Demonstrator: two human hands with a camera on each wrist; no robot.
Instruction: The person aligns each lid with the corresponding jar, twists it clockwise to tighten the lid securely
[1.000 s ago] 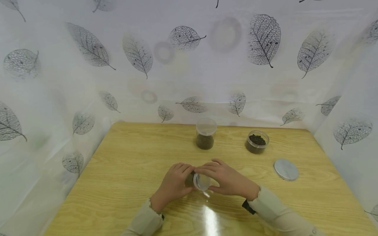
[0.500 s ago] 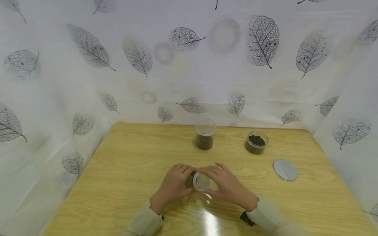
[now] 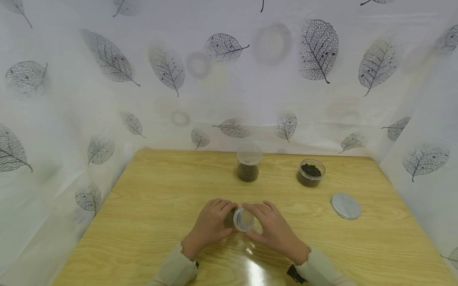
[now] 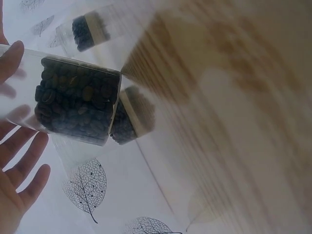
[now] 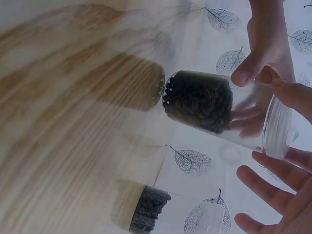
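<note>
A clear jar (image 5: pixel 200 102), partly filled with dark coffee beans (image 4: pixel 78 95), stands at the table's front middle, its base right at the tabletop. My left hand (image 3: pixel 211 222) is wrapped around the jar's side from the left and covers part of it in the head view. From the right, my right hand (image 3: pixel 272 226) grips the clear lid (image 5: pixel 277 126) between thumb and forefinger, its other fingers spread away from the jar. The lid sits on the jar's mouth.
Behind the hands, a second lidded clear jar (image 3: pixel 248 169) holds dark contents. To its right is a low round container (image 3: pixel 310 178) without a lid, filled with dark pieces. A silver disc-shaped lid (image 3: pixel 346 205) lies on the wooden table (image 3: pixel 154 186). Leaf-print sheeting (image 3: pixel 232 91) surrounds the table.
My right hand has turned around the lid, its wrist shifting slightly left and toward me. My left hand and the jar have stayed almost in place.
</note>
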